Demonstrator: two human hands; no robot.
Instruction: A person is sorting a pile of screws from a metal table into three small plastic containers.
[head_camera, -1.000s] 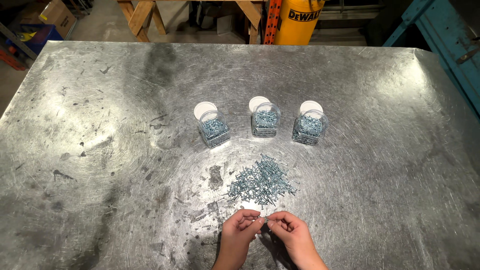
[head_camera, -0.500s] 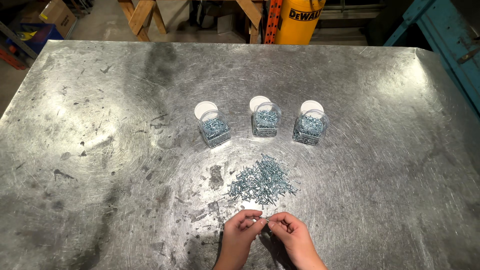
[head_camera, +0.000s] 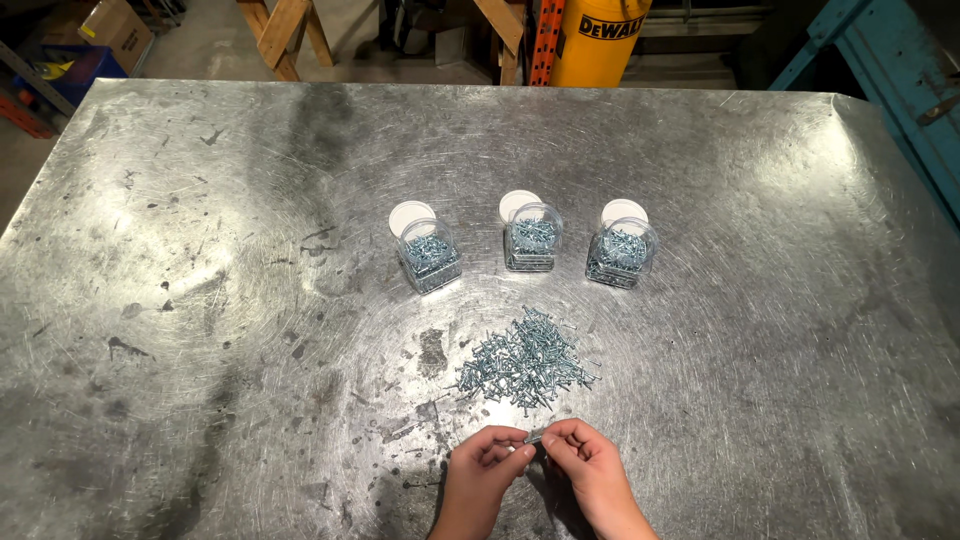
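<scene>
Right now both hands sit at the bottom middle of the frame, close together. The left hand (head_camera: 487, 462) and the right hand (head_camera: 583, 462) pinch one small silver screw (head_camera: 534, 436) between their fingertips, each holding one end. Held that way, the screw is up off the table where the person can look at it well. The other fingers are curled in.

Just above the hands, in the lower middle, lies a loose pile of screws (head_camera: 525, 362). It is near enough that a hand can reach it with little effort.

Further up, in the middle of the frame, three small clear jars (head_camera: 532, 240) stand in a row, well apart from each other. Each has screws inside. Each has its white lid (head_camera: 411, 214) lying flat just behind it, so the tops are open and things can go in or come out.

All of this rests on a big metal table (head_camera: 200, 300). It is grey, shiny in spots, and full of swirly scratches and dark stains.

Past the far edge, at the top, I see a concrete floor, wooden legs (head_camera: 285, 30), a yellow bin (head_camera: 598, 35), a cardboard box (head_camera: 115, 28) at the upper left, and a blue metal frame (head_camera: 890, 70) at the upper right.
</scene>
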